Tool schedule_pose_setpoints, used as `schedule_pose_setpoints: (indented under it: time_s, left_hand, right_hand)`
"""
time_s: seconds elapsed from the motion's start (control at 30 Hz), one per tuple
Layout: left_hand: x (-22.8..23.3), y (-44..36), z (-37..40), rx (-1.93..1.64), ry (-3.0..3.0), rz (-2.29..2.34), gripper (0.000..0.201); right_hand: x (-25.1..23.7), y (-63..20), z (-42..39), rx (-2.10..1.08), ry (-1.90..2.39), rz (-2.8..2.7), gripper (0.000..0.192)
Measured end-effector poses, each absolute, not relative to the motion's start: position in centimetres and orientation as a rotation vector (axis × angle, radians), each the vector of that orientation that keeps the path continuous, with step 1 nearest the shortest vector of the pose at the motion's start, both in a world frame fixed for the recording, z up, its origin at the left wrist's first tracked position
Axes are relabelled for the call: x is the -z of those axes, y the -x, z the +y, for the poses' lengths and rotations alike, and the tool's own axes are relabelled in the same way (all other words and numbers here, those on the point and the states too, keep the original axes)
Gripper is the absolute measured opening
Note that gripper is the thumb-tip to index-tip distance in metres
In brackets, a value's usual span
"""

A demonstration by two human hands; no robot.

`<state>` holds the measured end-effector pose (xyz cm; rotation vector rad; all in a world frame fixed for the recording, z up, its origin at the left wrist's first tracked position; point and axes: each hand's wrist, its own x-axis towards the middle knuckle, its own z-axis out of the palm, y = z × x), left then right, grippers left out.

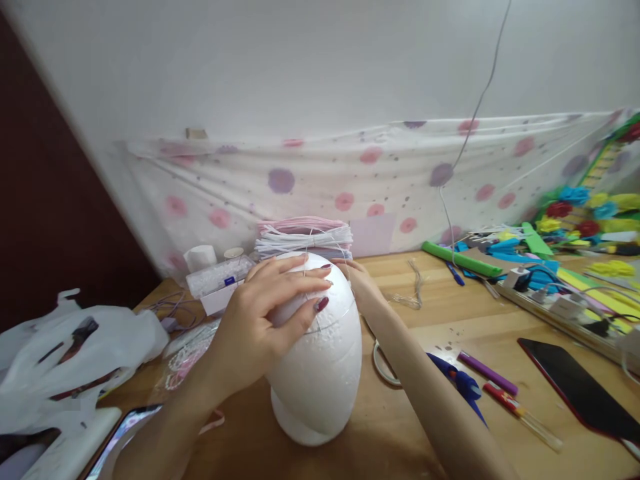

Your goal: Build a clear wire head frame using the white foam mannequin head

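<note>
While splayed, left hand [280,303] atop foam head [320,360].

Foam head [320,373] sits centre on the table [400,447], right in front of me. My left hand [265,320] on its top, my right hand [363,283] behind it. Stack of strips [305,238] behind the head. Plastic bag [65,353] far left. Pens [500,387] right of head, phone [580,387] further right.

Foam head form [320,360]: plain white, dimpled surface. Wall cloth [380,180]: white with pink and purple round blotches. Tube [460,259] green; marker [487,373] purple; phone [575,387] black with red edge.
</note>
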<state>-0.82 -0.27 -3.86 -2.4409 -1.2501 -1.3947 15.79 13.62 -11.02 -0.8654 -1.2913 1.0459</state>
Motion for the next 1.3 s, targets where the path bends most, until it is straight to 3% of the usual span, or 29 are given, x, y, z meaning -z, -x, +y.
schedule_pose_setpoints:
  time_s: [0.07,0.17,0.5,0.67,0.93,1.3]
  left_hand:
    - [3.9,0.8,-0.2,1.394,2.447,-1.222,0.020]
    - [3.9,0.5,-0.1,1.395,2.440,-1.182,0.018]
    - [4.0,0.2,0.1,1.370,2.364,-1.100,0.019]
    - [4.2,0.4,0.2,1.367,2.277,-1.070,0.024]
    - [4.0,0.5,0.8,1.428,2.368,-1.105,0.029]
    - [1.7,1.2,2.0,1.481,2.719,-1.126,0.028]
  right_hand:
    - [11.5,-17.0,12.8,-1.067,0.895,-1.213,0.020]
    - [11.4,-18.7,10.1,-0.980,0.864,-1.164,0.029]
    - [7.0,-18.6,2.9,-0.267,0.616,-1.677,0.015]
    - [7.5,-17.6,1.4,-0.183,0.575,-1.865,0.024]
    - [6.6,-16.0,1.9,-0.308,0.577,-1.803,0.010]
    - [6.4,-15.5,2.0,-0.594,0.603,-1.689,0.007]
